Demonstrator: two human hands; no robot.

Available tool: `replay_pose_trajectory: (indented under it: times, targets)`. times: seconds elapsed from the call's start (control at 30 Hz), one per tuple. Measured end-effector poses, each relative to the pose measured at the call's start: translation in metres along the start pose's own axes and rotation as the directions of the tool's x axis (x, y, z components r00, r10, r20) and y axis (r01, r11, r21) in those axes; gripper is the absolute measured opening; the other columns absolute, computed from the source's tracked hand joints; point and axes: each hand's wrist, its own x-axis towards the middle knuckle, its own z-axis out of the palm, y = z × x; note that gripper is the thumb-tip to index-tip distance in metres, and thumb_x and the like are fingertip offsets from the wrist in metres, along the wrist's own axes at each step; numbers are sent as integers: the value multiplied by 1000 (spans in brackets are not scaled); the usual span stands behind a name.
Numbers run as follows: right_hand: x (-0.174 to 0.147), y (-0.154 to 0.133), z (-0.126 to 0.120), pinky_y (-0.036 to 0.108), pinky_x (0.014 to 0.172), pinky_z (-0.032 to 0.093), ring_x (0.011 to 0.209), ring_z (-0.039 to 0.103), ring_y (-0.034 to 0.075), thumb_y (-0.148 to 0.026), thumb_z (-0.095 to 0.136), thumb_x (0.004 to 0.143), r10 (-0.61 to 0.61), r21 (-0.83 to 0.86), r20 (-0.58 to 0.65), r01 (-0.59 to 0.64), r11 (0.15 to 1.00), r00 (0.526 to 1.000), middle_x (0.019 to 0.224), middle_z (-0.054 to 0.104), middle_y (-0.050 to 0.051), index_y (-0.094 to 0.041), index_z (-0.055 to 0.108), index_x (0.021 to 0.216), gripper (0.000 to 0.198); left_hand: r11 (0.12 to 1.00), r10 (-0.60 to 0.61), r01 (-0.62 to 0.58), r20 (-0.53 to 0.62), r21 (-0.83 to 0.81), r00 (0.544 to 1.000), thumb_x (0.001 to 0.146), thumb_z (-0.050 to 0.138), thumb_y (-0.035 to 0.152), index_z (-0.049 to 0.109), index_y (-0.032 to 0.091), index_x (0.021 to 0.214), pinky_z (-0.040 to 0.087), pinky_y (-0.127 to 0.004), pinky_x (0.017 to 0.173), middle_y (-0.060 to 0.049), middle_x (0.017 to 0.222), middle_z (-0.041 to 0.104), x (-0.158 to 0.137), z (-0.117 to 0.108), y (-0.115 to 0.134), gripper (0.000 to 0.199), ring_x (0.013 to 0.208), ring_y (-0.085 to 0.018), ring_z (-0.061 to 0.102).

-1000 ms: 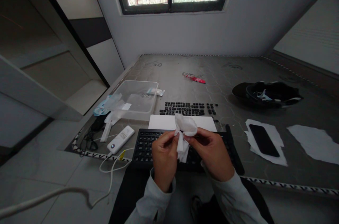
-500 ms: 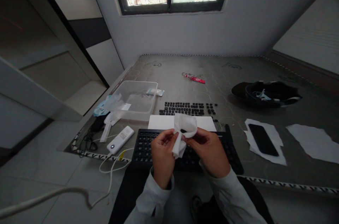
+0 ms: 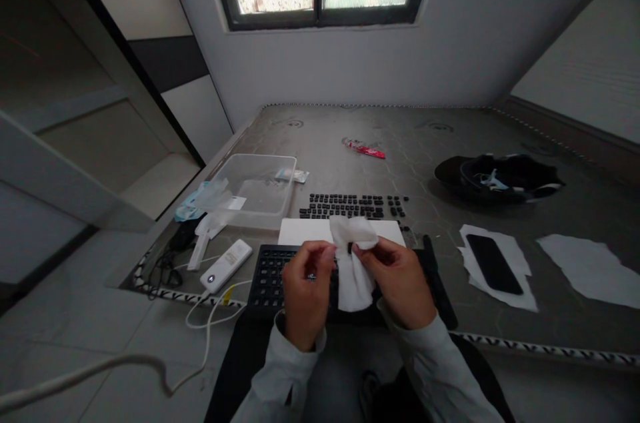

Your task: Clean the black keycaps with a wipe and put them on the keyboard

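Note:
A white tissue (image 3: 356, 286) hangs between my two hands over the black keyboard (image 3: 273, 276). A small black keycap (image 3: 350, 247) lies against the tissue's narrow middle, by my right fingertips. My right hand (image 3: 403, 283) pinches the tissue and keycap between thumb and fingers. My left hand (image 3: 306, 296) is closed, thumb and forefinger pinched at the tissue's left edge. The keyboard lies along the table's front edge, partly covered by my hands. Behind it is a white sheet or board (image 3: 303, 231), and beyond that, rows of loose black keycaps (image 3: 345, 205).
A clear plastic box (image 3: 253, 213) stands at the left, near a white power bank-like device (image 3: 227, 266) with cables. On the right, a black phone (image 3: 495, 264) rests on tissue, with another tissue (image 3: 590, 269) beside it. A black cap (image 3: 495, 176) and a red wrapper (image 3: 367, 151) lie farther back.
The tissue has opened from a folded loop into a longer hanging strip, and the keycap shows more clearly. My left fingers have closed together and shifted slightly away from the right hand.

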Motion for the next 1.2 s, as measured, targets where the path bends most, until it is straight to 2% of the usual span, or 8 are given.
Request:
replay_pose_trajectory:
  times: [0.1,0.3,0.5,0.7,0.8,0.9,1.03,1.2]
  targets:
    - [-1,1,0,34,76,48,85,63,23,-35,61,76,-16,-49,38,18,999,999,91,70,6,-17,68,99,30,973,127,-149,129,179,984,75,64,28,69,20,84,41,-21,54,-1,76,63,5,-5,-1,13,57,-10,52]
    - [0,6,1,30,67,50,78,65,23,-37,66,71,37,-26,6,-37,999,999,86,71,6,-17,67,99,34,935,237,-300,293,191,926,77,63,24,68,24,98,46,-22,60,-4,90,64,11,-6,-13,21,76,-14,59]
    - [1,8,1,28,61,51,65,64,19,-42,71,66,146,216,88,-162,963,985,83,71,6,-17,63,103,45,885,348,-409,268,222,898,76,64,23,68,23,93,48,-22,63,-3,89,65,10,-11,-14,18,77,-13,60]
    - [2,9,5,31,69,50,75,64,20,-41,69,68,126,289,50,-135,948,991,91,70,6,-19,62,101,41,907,313,-347,170,238,935,71,69,29,60,19,81,45,-21,57,0,83,60,7,-9,-10,16,59,-8,54]
    - [4,8,4,30,75,47,85,61,20,-40,64,73,29,174,-69,-17,985,997,96,67,7,-18,61,98,33,935,247,-267,113,233,962,71,68,31,58,19,80,44,-20,54,2,79,60,5,-7,-12,18,53,-7,54]
    - [6,8,-1,29,70,47,81,61,20,-38,62,74,17,56,-95,-11,998,995,91,67,7,-17,58,90,27,957,164,-180,88,229,983,71,69,34,58,20,82,44,-20,53,4,69,61,3,-6,-14,20,47,-7,54]
    - [5,7,-7,30,71,46,77,60,17,-23,55,74,-42,-101,-68,35,994,997,94,65,5,-19,53,87,13,961,100,-118,86,250,991,72,67,34,59,22,86,44,-20,54,7,59,60,3,-6,-13,21,45,-8,55]
    - [0,0,-7,31,83,42,91,57,18,-17,47,78,-181,-335,164,227,914,970,100,63,4,-21,54,105,29,959,40,-81,151,272,988,76,63,30,59,23,89,45,-20,54,4,77,67,6,-4,-9,14,47,-7,57]
